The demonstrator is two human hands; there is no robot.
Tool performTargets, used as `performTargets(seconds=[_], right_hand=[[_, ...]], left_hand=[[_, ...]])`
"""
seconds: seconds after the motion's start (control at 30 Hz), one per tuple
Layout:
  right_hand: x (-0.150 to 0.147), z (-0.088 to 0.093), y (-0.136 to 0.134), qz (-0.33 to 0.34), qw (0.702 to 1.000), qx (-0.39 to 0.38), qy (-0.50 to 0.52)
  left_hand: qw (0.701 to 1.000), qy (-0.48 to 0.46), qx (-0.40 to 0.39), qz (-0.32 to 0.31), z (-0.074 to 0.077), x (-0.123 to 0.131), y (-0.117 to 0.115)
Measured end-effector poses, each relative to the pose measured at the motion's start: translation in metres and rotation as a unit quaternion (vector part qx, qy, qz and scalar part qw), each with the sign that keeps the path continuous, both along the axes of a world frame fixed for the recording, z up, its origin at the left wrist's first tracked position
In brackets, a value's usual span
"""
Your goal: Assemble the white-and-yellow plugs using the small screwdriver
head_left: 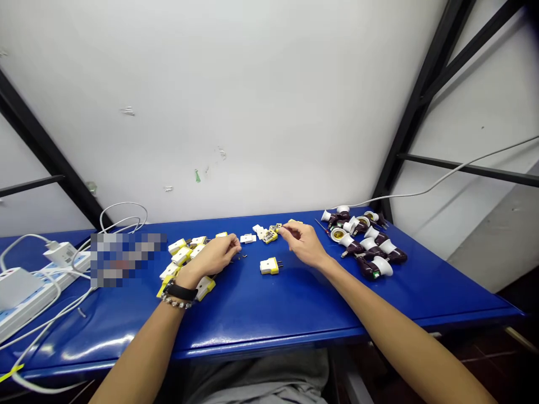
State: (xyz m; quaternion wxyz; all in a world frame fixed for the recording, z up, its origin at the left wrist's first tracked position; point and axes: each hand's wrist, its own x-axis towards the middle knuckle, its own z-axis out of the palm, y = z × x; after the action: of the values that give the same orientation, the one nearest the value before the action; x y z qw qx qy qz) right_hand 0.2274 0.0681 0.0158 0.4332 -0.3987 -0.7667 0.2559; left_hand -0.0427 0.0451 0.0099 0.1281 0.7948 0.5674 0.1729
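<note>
My left hand [217,255] is closed in a pinch beside a pile of yellow-and-white two-pin plugs [182,256]; what its fingertips hold, if anything, is too small to make out. A few tiny metal parts [243,256] lie just by those fingers. My right hand [304,242] has thumb and finger pinched at the edge of a small opened yellow plug half [275,227] with metal inside. Touching that is another opened yellow plug half [269,235], with white covers [248,238] to its left. Between my hands lies one assembled plug [270,266], pins pointing right.
Dark lamp holders with white rims [373,247] are heaped at the right, beside a thin screwdriver [322,226]. A white power strip [46,286] and loose cables [53,322] occupy the left. The wall [269,112] and black metal frame [415,106] bound the blue table [286,314].
</note>
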Motion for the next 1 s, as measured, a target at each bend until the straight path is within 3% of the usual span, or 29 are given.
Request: performTargets(seconds=[0.1,0.17,0.3,0.4,0.73,1.0], right_hand=[[0.002,0.003,0.002,-0.069,0.992,0.038,0.100],[0.003,0.004,0.004,-0.081,0.984,0.007,0.156],[-0.001,0.005,0.005,-0.025,0.953,-0.101,0.285],[-0.006,0.006,0.001,0.010,0.929,-0.136,0.344],[-0.014,0.006,-0.005,0.021,0.911,-0.132,0.390],[-0.015,0.005,-0.005,0.008,0.918,-0.107,0.382]], left_hand=[[0.990,-0.134,0.033,-0.006,0.002,0.008,0.000],[0.976,-0.215,0.030,-0.001,0.002,0.016,-0.001],[0.942,-0.335,0.004,0.018,-0.004,0.033,-0.002],[0.910,-0.411,-0.042,0.036,-0.010,0.044,-0.002],[0.783,-0.596,-0.148,0.100,-0.021,0.055,-0.004],[0.755,-0.628,-0.157,0.106,-0.016,0.060,-0.009]])
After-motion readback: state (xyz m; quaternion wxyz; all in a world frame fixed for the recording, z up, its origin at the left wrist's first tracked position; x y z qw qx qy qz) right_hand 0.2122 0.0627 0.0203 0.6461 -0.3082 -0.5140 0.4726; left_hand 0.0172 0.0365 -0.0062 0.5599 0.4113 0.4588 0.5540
